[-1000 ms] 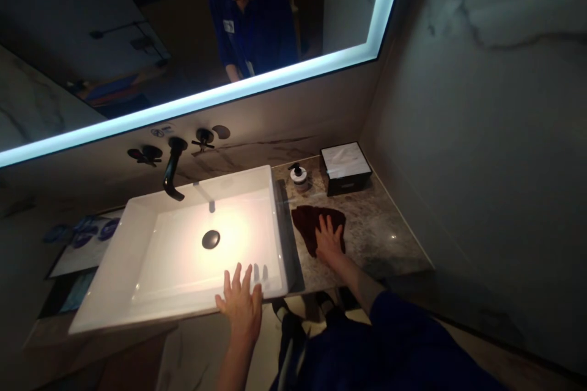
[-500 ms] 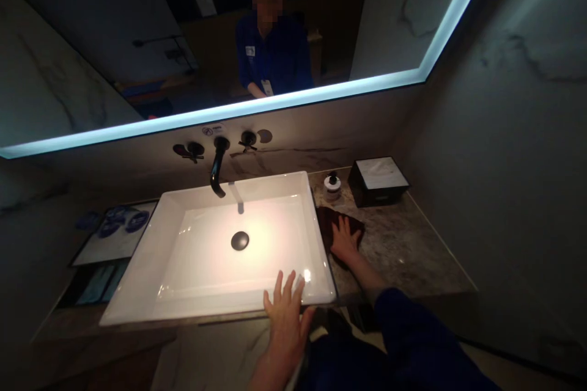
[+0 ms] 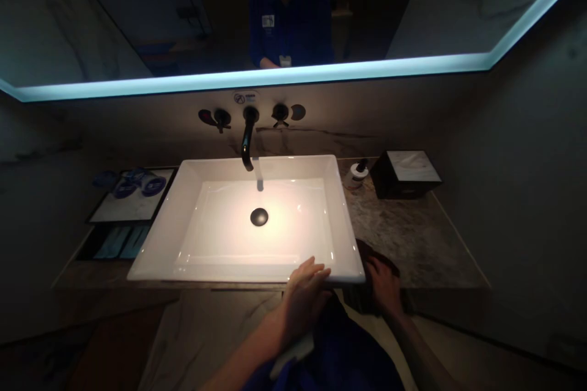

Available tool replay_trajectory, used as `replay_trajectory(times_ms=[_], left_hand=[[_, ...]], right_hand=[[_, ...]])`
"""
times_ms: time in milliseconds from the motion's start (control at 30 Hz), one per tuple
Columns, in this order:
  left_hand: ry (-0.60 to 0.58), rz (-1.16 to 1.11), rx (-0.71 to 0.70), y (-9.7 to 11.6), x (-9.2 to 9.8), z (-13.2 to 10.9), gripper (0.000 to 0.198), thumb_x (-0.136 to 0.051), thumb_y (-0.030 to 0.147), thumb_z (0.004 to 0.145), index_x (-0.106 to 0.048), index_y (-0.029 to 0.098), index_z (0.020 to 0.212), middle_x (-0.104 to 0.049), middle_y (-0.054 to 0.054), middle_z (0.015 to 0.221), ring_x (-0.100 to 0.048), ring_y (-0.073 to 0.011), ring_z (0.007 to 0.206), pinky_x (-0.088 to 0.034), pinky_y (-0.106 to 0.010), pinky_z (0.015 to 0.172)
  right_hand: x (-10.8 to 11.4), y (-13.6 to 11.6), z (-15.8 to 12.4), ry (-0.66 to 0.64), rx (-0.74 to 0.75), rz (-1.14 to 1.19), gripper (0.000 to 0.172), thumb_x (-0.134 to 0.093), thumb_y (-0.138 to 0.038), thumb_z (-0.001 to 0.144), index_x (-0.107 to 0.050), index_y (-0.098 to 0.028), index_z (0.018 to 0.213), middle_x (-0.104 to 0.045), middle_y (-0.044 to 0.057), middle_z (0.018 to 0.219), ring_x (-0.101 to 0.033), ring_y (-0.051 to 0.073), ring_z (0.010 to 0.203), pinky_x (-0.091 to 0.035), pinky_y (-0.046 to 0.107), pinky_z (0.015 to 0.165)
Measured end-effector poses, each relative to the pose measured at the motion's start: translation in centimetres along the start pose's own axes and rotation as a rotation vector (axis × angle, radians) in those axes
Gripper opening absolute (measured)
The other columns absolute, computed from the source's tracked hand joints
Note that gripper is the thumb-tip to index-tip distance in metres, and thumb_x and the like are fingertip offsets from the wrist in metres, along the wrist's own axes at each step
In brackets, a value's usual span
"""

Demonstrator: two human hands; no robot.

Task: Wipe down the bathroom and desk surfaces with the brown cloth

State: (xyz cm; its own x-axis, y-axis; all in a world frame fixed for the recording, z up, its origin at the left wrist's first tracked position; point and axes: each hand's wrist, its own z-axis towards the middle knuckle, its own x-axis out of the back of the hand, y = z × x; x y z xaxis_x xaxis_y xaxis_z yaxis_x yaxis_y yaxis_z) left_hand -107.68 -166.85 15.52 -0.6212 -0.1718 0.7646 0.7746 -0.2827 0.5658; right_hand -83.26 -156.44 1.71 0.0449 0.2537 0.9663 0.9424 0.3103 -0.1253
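Note:
A white rectangular basin (image 3: 192, 195) sits on a marble counter (image 3: 413, 238) under a lit mirror. My left hand (image 3: 305, 293) rests flat on the basin's front rim, fingers stretched out. My right hand (image 3: 384, 284) presses down on a dark cloth (image 3: 367, 253) at the counter's front edge, just right of the basin. The fingers lie on the cloth, and most of it is hidden in shadow under the hand.
A black wall spout (image 3: 248, 140) with two cross handles hangs over the basin. A small soap jar (image 3: 356, 175) and a dark tissue box (image 3: 406, 173) stand at the back right. A tray with blue packets (image 3: 132, 186) lies to the left. A wall closes the right side.
My right hand has dragged the cloth from the middle of the counter toward the front edge. My left hand slid right along the basin rim. The view has swung to centre the basin.

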Motion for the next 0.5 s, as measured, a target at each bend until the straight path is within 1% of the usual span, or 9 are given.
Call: replay_trajectory(times_ms=[33,100,200,267,300,367,400,433,500], left_hand=[[-0.006,-0.043,0.017,-0.2,0.4,0.4,0.038,-0.051,0.028,0.088,-0.052,0.017,0.124,-0.061,-0.013,0.121,-0.049,-0.0307,0.123,-0.048,-0.052,0.098],[-0.012,-0.107,0.045,-0.6,1.0,1.2,0.036,-0.05,0.028,0.088,-0.054,0.017,0.123,-0.062,-0.013,0.119,-0.051,-0.0278,0.12,-0.047,-0.05,0.1],[-0.001,-0.068,0.046,-1.3,1.5,1.7,0.036,-0.047,0.027,0.09,-0.054,0.019,0.124,-0.06,-0.013,0.122,-0.049,-0.0268,0.123,-0.047,-0.05,0.101],[0.01,0.055,0.067,-2.2,1.4,1.7,0.036,-0.046,0.026,0.091,-0.055,0.022,0.125,-0.058,-0.011,0.126,-0.045,-0.0288,0.128,-0.048,-0.053,0.099],[0.024,0.118,0.08,-2.8,1.2,1.7,0.035,-0.046,0.027,0.09,-0.056,0.023,0.124,-0.058,-0.01,0.127,-0.044,-0.0301,0.129,-0.05,-0.054,0.097],[0.088,0.21,0.103,-4.2,0.5,1.8,0.034,-0.046,0.027,0.09,-0.057,0.024,0.122,-0.058,-0.008,0.127,-0.044,-0.0305,0.129,-0.052,-0.052,0.094],[0.075,0.234,0.098,-4.9,0.2,1.9,0.034,-0.047,0.027,0.09,-0.057,0.024,0.123,-0.058,-0.007,0.127,-0.044,-0.03,0.129,-0.053,-0.05,0.094],[0.094,0.243,0.117,-5.4,-0.2,2.1,0.034,-0.046,0.027,0.091,-0.057,0.024,0.122,-0.058,-0.007,0.127,-0.044,-0.0294,0.129,-0.052,-0.05,0.095],[0.137,0.239,0.161,-6.0,-0.8,2.2,0.034,-0.042,0.028,0.092,-0.058,0.023,0.121,-0.059,-0.008,0.125,-0.045,-0.029,0.128,-0.05,-0.05,0.097]], right_hand=[[-0.1,0.9,-0.4,0.009,-0.01,-0.005,0.048,-0.035,-0.016,0.087,-0.052,-0.02,0.132,-0.039,0.01,0.145,-0.037,0.027,0.128,-0.038,0.043,0.096],[0.3,2.5,0.3,0.049,-0.083,-0.004,0.048,-0.037,-0.02,0.087,-0.051,-0.019,0.132,-0.039,0.011,0.144,-0.039,0.028,0.125,-0.04,0.045,0.094],[1.9,3.9,4.2,0.139,-0.347,0.057,0.053,-0.038,-0.03,0.088,-0.041,-0.021,0.141,-0.038,0.013,0.144,-0.039,0.031,0.124,-0.042,0.052,0.09],[3.4,3.9,7.3,0.155,-0.514,0.114,0.058,-0.041,-0.029,0.088,-0.034,-0.022,0.145,-0.036,0.015,0.144,-0.036,0.033,0.127,-0.041,0.057,0.089],[4.2,3.5,8.8,0.14,-0.555,0.134,0.06,-0.044,-0.026,0.086,-0.033,-0.023,0.145,-0.035,0.016,0.145,-0.035,0.033,0.128,-0.04,0.058,0.09],[5.5,2.0,11.2,0.093,-0.526,0.154,0.068,-0.052,-0.018,0.079,-0.035,-0.023,0.145,-0.031,0.017,0.147,-0.03,0.034,0.132,-0.036,0.06,0.093],[5.9,0.8,12.1,0.069,-0.463,0.163,0.073,-0.055,-0.014,0.075,-0.035,-0.025,0.145,-0.028,0.017,0.149,-0.028,0.035,0.134,-0.033,0.061,0.096],[6.1,-0.5,12.6,0.054,-0.374,0.176,0.078,-0.057,-0.011,0.072,-0.034,-0.027,0.145,-0.026,0.016,0.151,-0.025,0.035,0.136,-0.03,0.061,0.099],[5.8,-3.0,12.8,0.049,-0.178,0.218,0.08,-0.054,-0.008,0.073,-0.03,-0.03,0.146,-0.022,0.014,0.154,-0.021,0.033,0.139,-0.022,0.061,0.104]])
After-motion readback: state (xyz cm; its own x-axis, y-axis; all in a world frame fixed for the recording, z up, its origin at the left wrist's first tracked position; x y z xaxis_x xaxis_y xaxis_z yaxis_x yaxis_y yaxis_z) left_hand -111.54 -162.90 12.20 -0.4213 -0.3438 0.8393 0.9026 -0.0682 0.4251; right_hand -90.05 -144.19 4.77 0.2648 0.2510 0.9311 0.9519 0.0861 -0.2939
